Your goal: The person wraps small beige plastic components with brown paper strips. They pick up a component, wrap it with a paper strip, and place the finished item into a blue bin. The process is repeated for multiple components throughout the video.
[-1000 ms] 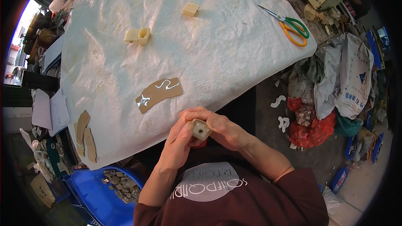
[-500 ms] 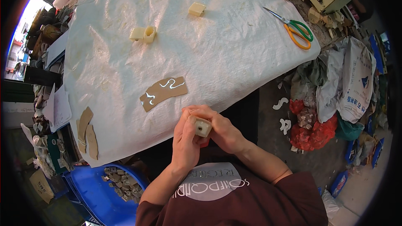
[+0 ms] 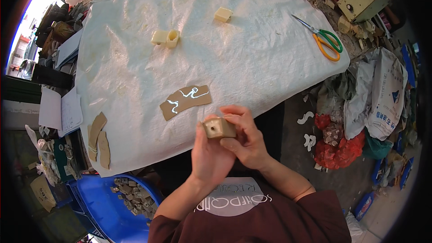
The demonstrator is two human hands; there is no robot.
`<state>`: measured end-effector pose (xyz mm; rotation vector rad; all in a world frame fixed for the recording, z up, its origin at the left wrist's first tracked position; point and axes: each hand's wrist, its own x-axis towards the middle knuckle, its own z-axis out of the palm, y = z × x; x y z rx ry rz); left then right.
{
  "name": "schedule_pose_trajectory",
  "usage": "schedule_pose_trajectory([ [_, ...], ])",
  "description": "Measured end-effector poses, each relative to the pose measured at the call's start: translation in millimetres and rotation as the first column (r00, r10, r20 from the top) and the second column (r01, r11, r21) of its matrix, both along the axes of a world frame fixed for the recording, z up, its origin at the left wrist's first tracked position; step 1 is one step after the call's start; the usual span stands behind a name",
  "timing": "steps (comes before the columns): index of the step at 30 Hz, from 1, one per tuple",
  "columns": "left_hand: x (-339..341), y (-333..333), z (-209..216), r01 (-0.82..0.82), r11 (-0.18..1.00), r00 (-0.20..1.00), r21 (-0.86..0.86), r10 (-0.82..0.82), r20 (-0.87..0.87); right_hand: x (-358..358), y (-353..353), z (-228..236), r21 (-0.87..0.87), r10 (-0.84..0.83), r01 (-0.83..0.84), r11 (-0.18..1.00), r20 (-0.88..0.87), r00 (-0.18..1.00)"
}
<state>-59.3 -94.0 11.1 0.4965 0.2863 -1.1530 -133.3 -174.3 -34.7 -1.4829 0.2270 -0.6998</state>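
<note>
Over the table's near edge, a small faceted block sits between my hands, its tan sides and paler end showing, with a dark hole in that end. My left hand supports the block from the left and beneath, some fingers hidden behind it. My right hand grips its right side, thumb below and fingers above. Just beyond lies a curved tan sheet piece with shiny white squiggles. Two cream blocks stand together farther off, one showing a wide opening. Another cream block lies to their right.
White woven sheeting covers the table. Scissors with green and orange handles lie at the right. Tan strips rest at the left edge. Below stands a blue bin of small blocks. Bags crowd the right floor.
The block has turned, so its tan side now shows beside the holed end. My hands have moved slightly up, and my right fingers have opened out around it. The whole view has shifted a little.
</note>
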Motion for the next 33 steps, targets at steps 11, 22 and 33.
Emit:
schedule_pose_trajectory([
  [11, 27, 21, -16, 0.264, 0.908, 0.184, 0.324, -0.377, 0.908, -9, -33, 39, -0.481, 0.011, -0.091, 0.872, -0.168, 0.986],
  [22, 20, 29, -32, 0.257, 0.958, 0.808, -0.128, -0.141, 0.572, -7, -9, 23, 0.138, 0.204, -0.185, 0.973, -0.137, 0.969],
  [33, -10, 18, -28, -0.001, 0.996, 0.735, 0.085, -0.057, 0.675, 4, 12, -2, -0.049, -0.057, 0.061, 0.997, 0.063, 0.996],
])
